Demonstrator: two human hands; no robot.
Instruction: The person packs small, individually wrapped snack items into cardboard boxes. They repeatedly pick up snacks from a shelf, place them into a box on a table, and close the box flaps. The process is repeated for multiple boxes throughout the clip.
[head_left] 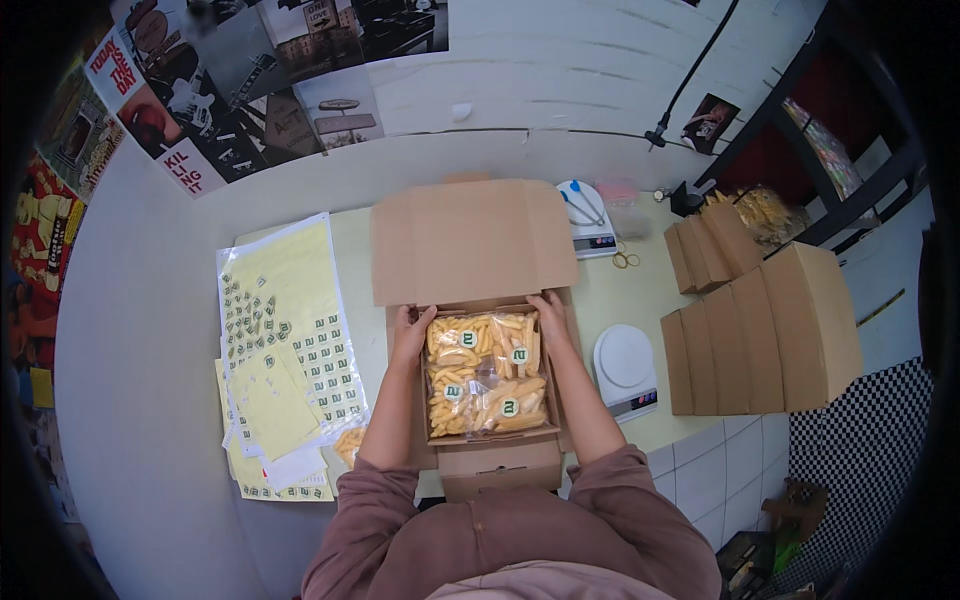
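Observation:
In front of me a shallow open cardboard box (431,425) holds several clear bags of yellow stick snacks (515,400), each with a round white and green sticker. My left hand (412,333) grips the box at its far left corner, fingers over the rim. At the far right corner my right hand (549,318) holds the rim the same way. The box sits in or on a larger unfolded carton, whose wide lid (475,245) stands open at the far side and whose front flap (500,468) lies toward my body. The undersides of both hands are hidden.
Sticker sheets (310,290) spread over the table's left side, with another snack bag (349,445) by my left forearm. To the right are a white scale (625,358), a second scale (587,215) with blue-handled scissors, and rows of brown cartons (740,340).

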